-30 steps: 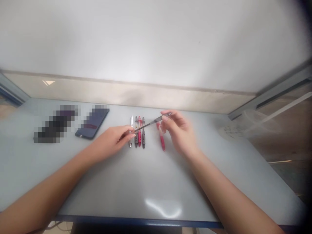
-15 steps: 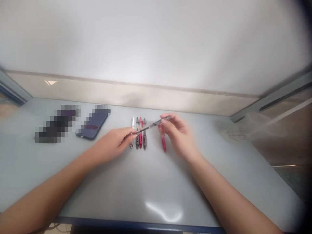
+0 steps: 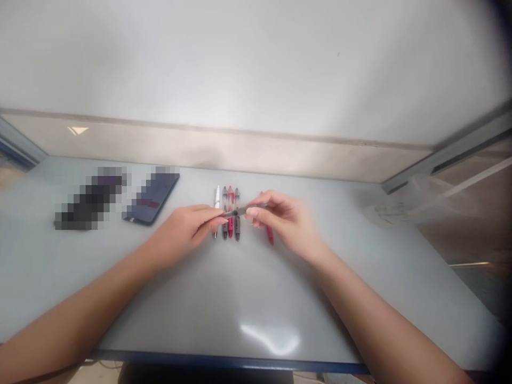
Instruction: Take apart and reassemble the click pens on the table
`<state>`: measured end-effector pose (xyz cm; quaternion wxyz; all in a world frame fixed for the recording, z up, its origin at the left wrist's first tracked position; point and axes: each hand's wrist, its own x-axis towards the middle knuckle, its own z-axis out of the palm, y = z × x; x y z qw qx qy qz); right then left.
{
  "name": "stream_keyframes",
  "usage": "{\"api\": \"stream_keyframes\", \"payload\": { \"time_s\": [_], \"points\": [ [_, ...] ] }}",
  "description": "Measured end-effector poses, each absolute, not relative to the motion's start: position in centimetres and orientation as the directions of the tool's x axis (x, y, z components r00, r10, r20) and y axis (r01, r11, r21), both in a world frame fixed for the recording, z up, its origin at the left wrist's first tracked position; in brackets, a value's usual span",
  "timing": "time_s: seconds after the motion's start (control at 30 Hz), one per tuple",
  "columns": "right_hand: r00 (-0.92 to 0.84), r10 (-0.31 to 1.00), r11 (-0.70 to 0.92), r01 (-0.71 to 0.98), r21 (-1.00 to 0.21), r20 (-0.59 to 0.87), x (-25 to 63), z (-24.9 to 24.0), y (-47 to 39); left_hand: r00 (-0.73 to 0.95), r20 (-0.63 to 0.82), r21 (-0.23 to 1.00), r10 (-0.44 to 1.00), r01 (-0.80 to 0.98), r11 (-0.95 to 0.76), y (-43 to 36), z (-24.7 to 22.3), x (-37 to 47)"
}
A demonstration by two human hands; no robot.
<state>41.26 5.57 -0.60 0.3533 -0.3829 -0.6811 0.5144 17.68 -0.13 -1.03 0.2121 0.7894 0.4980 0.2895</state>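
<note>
A grey pen (image 3: 239, 211) is held level between my two hands, above the table. My left hand (image 3: 198, 224) is closed on its left end in a pinch. On its right part, my right hand (image 3: 280, 216) is closed with thumb and fingers. Behind and below it several pens lie side by side: a white one (image 3: 217, 196), a grey one (image 3: 225, 229), a red one (image 3: 231, 228) and another grey one (image 3: 238, 230). A separate red pen (image 3: 270, 236) lies partly hidden under my right hand.
Two dark phone-like objects lie at the left, the nearer one (image 3: 156, 200) partly pixelated, the farther one (image 3: 90, 205) mostly so. A clear plastic bag (image 3: 390, 210) is at the right. A wall (image 3: 256, 154) borders the table's back.
My right hand has moved left, closer to my left hand. The pen's two parts, drawn apart before with a thin dark length between them, now show much less of it.
</note>
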Motion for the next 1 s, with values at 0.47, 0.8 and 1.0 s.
{"api": "stream_keyframes", "payload": {
  "time_s": [0.47,0.8,1.0],
  "points": [
    [-0.577,0.816,0.258,0.312,-0.914,0.034,42.0,0.2,5.2,0.401,0.474,0.365,0.784,0.721,-0.589,0.1,-1.9,17.2],
    [-0.597,0.797,0.391,0.399,-0.829,0.089,42.5,0.8,5.4,0.461,0.507,0.288,0.728,0.705,-0.648,-0.1,-1.9,17.3],
    [-0.582,0.811,0.393,0.469,-0.791,0.058,42.5,1.1,5.0,0.448,0.469,0.318,0.761,0.719,-0.618,-0.3,-2.0,17.3]
  ]
}}
